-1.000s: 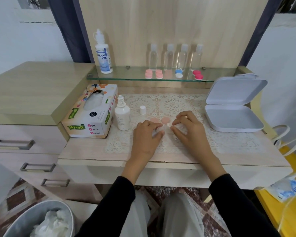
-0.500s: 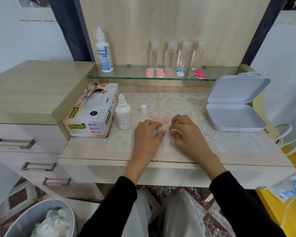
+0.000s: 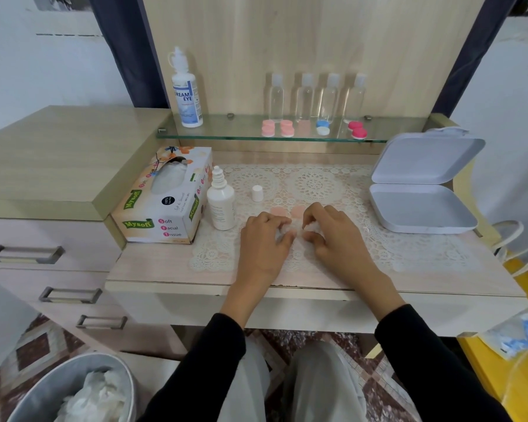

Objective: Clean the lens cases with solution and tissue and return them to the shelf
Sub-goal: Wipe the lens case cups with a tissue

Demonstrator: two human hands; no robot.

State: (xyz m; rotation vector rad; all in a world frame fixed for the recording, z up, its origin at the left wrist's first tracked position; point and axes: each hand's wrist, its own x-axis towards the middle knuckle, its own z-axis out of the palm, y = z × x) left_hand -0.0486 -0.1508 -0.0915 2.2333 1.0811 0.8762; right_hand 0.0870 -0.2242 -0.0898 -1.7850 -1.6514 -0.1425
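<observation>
Lens case (image 3: pixel 288 233) at mid-counter, just above the lace mat (image 3: pixel 317 187), mostly hidden by fingers. From far left: grey bin (image 3: pixel 43 388) on the floor, crumpled white tissue (image 3: pixel 89 394) inside; drawer unit (image 3: pixel 43 233) above it. Tissue box (image 3: pixel 162 205) at the left edge of the counter (image 3: pixel 153 263), opening upward. Solution bottle (image 3: pixel 187 92) upright at the left end of the glass shelf (image 3: pixel 226 129). White dropper bottle (image 3: pixel 221 205) upright just beside the tissue box, nozzle bare; a white cap (image 3: pixel 257 193) standing apart on the mat. Left hand (image 3: pixel 264 248) palm down, grip closed round the lens case, thumb and curled fingers pinching it. Two pale pink lids (image 3: pixel 277 211) side by side on the mat, just beyond the fingertips. Right hand (image 3: pixel 337 239) close against the left, grip closed on a white tissue wad (image 3: pixel 313 227) held at the case. Further cases on the shelf: two pink pairs (image 3: pixel 268 128), one blue-and-white (image 3: pixel 322 127), one deep pink (image 3: pixel 358 130), in front of four clear bottles (image 3: pixel 304 95). White hinged box (image 3: pixel 421 208) open at the right of the counter.
</observation>
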